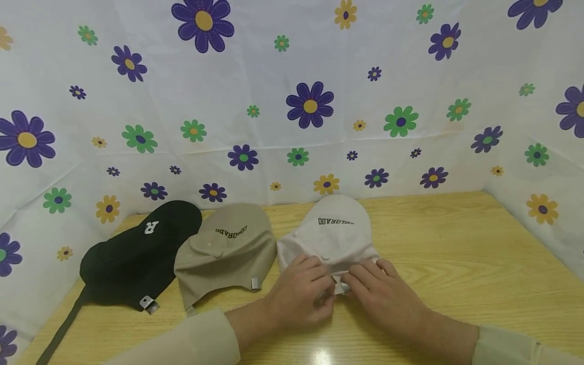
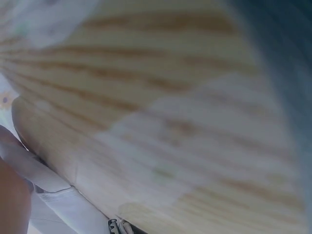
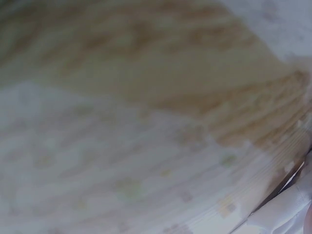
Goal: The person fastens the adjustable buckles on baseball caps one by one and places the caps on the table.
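A white baseball cap [image 1: 339,235], lettered COLORADO, lies on the table with its back opening facing me. My left hand [image 1: 303,291] has its fingers curled at the left side of that opening, gripping the back strap. From the other side my right hand [image 1: 383,296] pinches the strap by a small metal buckle [image 1: 343,287]. Fingers partly cover both buckle and strap. In the left wrist view a metal clasp [image 2: 114,226] shows beside the cap's white cloth [image 2: 68,207]. White fabric [image 3: 282,212] appears at the lower right of the right wrist view.
Left of the white cap lies a beige cap [image 1: 232,253], also lettered COLORADO. Beside it is a black cap [image 1: 137,258] with a white R, its strap trailing toward the front left. All rest on a wooden table [image 1: 456,253] against a flowered cloth [image 1: 255,76].
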### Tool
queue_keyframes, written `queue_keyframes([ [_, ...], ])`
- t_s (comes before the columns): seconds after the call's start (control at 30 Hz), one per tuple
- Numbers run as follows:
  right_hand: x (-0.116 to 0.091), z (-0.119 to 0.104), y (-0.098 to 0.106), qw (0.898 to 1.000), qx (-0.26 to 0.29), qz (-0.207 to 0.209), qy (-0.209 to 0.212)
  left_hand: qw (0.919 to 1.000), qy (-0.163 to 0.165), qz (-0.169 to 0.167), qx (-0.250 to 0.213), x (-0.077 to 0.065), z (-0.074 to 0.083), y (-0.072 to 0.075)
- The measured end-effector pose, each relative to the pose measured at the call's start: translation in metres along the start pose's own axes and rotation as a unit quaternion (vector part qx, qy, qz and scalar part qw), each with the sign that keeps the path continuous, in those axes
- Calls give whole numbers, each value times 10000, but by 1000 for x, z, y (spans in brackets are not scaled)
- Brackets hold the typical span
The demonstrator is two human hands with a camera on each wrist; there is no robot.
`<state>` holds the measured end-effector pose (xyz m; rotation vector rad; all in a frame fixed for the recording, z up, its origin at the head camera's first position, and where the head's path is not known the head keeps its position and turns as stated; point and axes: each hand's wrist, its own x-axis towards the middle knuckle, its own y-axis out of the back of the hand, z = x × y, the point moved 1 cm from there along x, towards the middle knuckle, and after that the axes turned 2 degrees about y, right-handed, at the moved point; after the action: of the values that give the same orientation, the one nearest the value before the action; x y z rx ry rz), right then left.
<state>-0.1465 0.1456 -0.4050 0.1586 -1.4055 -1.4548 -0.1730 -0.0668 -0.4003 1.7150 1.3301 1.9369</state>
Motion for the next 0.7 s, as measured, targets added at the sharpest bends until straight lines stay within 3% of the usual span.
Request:
queue_keyframes([
  [0.23,1,-2,-1,9996,162,231,33,9997,-120,157,-106,0,0,-1],
  [0.7,2,-4,-1,9992,267,291,115,9994,-187,214,-197,1,1,-2],
])
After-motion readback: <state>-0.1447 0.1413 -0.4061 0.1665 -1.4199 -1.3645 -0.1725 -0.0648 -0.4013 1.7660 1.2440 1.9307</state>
